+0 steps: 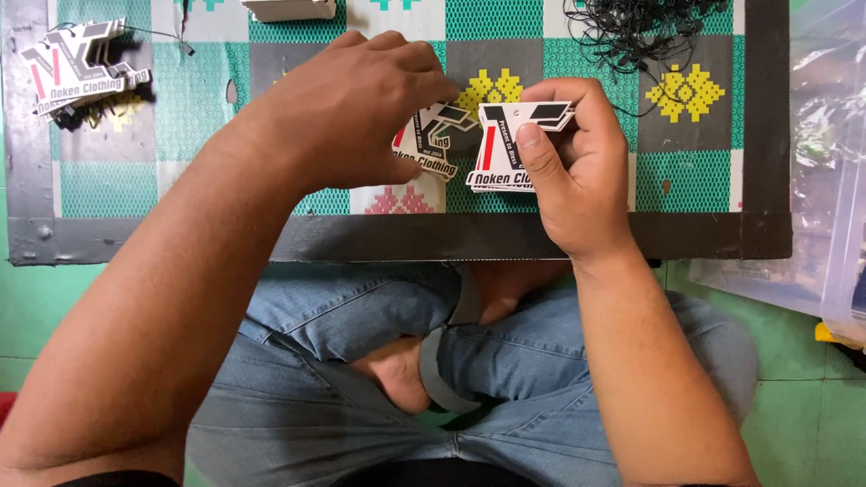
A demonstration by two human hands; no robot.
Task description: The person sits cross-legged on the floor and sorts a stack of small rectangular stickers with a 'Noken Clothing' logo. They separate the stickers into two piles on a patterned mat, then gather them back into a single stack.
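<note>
My right hand grips a small stack of die-cut card tags, white with black and red shapes, thumb pressed on the front. My left hand reaches across beside it, its fingertips pinching a single similar tag that sits just left of the stack. Both hands hover over a low table covered by a green patterned mat with yellow and pink motifs.
A pile of the same tags lies at the far left of the mat. A tangle of black strings lies at the top right. A clear plastic bin stands at the right. My crossed legs in jeans lie below the table edge.
</note>
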